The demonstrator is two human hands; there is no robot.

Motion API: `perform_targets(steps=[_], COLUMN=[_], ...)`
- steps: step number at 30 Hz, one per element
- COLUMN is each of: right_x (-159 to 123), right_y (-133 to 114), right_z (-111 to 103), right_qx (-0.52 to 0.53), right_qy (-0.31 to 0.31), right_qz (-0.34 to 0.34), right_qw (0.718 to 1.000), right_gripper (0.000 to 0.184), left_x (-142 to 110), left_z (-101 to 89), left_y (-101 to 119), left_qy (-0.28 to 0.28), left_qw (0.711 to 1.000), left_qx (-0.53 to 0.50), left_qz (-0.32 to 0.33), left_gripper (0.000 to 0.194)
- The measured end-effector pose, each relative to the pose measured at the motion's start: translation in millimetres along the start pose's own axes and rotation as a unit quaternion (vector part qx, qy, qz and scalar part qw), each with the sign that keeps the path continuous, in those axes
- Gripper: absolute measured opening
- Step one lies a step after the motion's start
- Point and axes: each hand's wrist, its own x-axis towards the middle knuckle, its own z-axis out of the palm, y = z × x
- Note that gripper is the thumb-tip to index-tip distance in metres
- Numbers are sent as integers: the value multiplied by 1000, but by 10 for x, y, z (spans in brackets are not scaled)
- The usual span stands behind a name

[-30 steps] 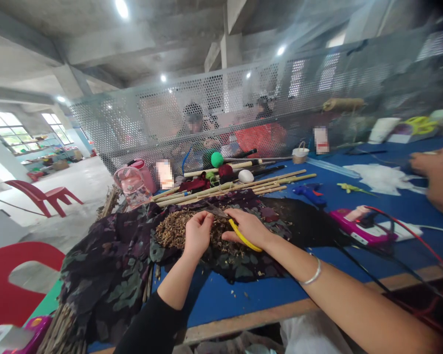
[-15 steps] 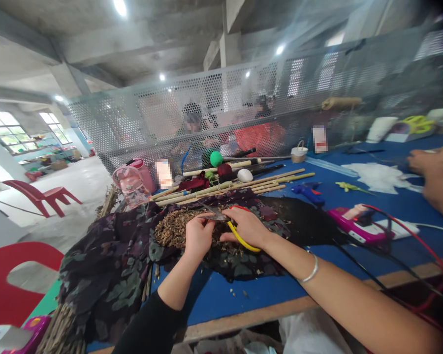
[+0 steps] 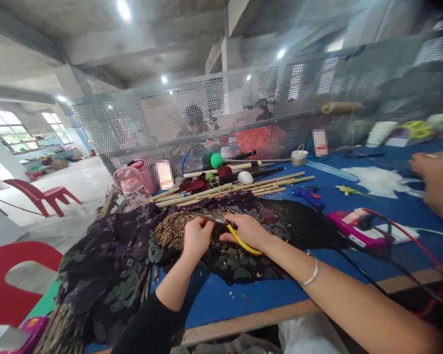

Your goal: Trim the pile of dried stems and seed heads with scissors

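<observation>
My right hand (image 3: pixel 246 230) is closed on yellow-handled scissors (image 3: pixel 239 238), whose blades point left toward my left hand (image 3: pixel 196 236). My left hand is pinched shut on something small that I cannot make out, right at the blade tips. Both hands rest over a heap of brown chopped twig bits (image 3: pixel 177 228) lying on a dark floral cloth (image 3: pixel 110 265) spread on the blue table (image 3: pixel 225 297).
Bamboo sticks (image 3: pixel 236 187), a green ball (image 3: pixel 216 160), a white egg shape (image 3: pixel 245 177), a blue glue gun (image 3: pixel 310 195), a pink device (image 3: pixel 354 231) with red and black cables lie beyond. Another person's hand (image 3: pixel 433 177) is at right. A pink bottle (image 3: pixel 133 184) stands left. Mesh screen behind.
My hands have stayed over the heap; the scissor blades lifted slightly and met my left fingers. The camera view shifted a little.
</observation>
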Motion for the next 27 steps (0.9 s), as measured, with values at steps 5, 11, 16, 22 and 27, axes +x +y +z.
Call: perform_targets(steps=[5,11,16,22,27], right_x=[-15,-26,-3,33,45], right_y=[-37,-55,-72,-88,-71], right_z=[-9,8,40,30,15], right_qx=[-8,-20,-39,-44,-49], right_qy=[-7,-13,5,53,74], right_qz=[18,34,50,114,136], right_qw=[1000,999,998,991,987], right_gripper=[40,39,46,52,43], left_x=[9,19,18,26,-21], left_z=[-10,-31,-46,-50,-14], left_y=[-37,-31,-15,-78,-13], left_qy=[1,-7,5,10,2], left_qw=[1000,1000,999,992,994], left_qx=[4,12,49,123,96], left_qz=[-5,-4,-5,-10,53], left_gripper=[27,27,25,34,39])
